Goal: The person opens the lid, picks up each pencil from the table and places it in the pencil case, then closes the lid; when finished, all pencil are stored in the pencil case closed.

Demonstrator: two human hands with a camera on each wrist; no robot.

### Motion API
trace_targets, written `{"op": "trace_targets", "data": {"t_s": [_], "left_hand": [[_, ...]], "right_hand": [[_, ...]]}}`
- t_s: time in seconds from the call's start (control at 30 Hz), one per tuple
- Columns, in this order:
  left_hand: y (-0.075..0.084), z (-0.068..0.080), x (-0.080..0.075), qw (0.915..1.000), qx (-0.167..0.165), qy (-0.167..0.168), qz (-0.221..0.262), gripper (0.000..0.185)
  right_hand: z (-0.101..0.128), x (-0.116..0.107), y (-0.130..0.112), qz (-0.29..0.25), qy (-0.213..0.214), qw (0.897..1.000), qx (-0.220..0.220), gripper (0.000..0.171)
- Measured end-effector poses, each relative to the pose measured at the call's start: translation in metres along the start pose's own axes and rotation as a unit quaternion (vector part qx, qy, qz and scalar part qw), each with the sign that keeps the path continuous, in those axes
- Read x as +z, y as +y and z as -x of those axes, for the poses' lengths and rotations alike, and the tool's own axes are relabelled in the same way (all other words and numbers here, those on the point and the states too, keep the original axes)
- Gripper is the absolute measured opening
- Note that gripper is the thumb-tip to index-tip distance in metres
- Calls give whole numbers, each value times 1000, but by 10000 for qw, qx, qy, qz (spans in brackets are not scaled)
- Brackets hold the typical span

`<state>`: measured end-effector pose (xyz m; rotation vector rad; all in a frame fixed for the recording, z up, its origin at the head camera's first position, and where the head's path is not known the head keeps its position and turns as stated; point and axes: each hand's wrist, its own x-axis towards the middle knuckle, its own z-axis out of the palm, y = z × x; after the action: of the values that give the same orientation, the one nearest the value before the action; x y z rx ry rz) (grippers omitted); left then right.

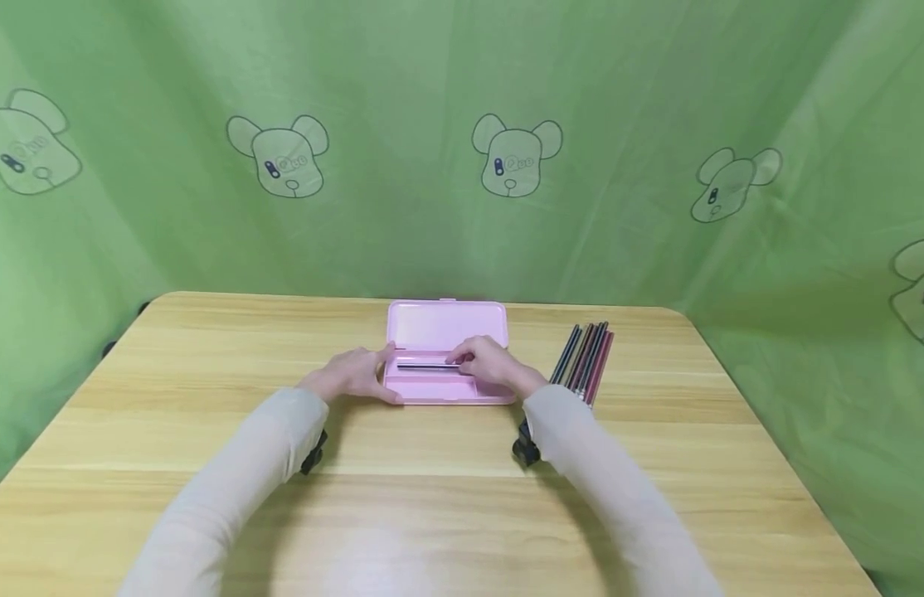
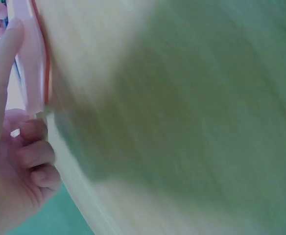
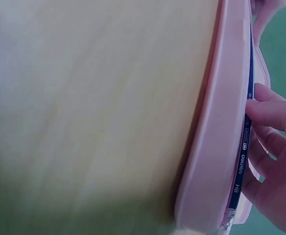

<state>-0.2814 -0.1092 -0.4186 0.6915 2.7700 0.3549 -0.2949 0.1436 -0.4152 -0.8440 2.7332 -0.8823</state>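
Note:
A pink pencil case (image 1: 440,325) lies with its lid raised at the far middle of the table. My left hand (image 1: 353,373) grips its left end, thumb at the front corner and fingers around the side; the left wrist view shows the thumb on the case wall (image 2: 33,73). Over the tray, my right hand (image 1: 492,363) pinches a dark blue pencil (image 3: 242,161), marked HB, between thumb and fingers. This pencil lies lengthwise along the case in the right wrist view, its white eraser end toward the near bottom corner.
To the right of the case, a bundle of dark and red pencils (image 1: 589,356) lies on the wooden table (image 1: 432,514), partly behind the right sleeve. A green curtain (image 1: 402,232) with bear-head prints stands along the back edge and sides.

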Motion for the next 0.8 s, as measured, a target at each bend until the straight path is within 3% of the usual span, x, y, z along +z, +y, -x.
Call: {"op": "trace_targets", "data": {"t_s": [0.17, 0.43, 0.8], "left_hand": [[2, -1, -3, 9997, -122, -200, 115, 111], [4, 1, -3, 9963, -199, -418, 719, 110], [5, 3, -2, 9955, -201, -358, 857, 110]], "right_hand": [[-3, 3, -1, -174, -130, 9996, 193, 24], [-3, 6, -4, -356, -265, 9986, 297, 24], [-1, 7, -8, -594, -286, 9976, 211, 26]]}}
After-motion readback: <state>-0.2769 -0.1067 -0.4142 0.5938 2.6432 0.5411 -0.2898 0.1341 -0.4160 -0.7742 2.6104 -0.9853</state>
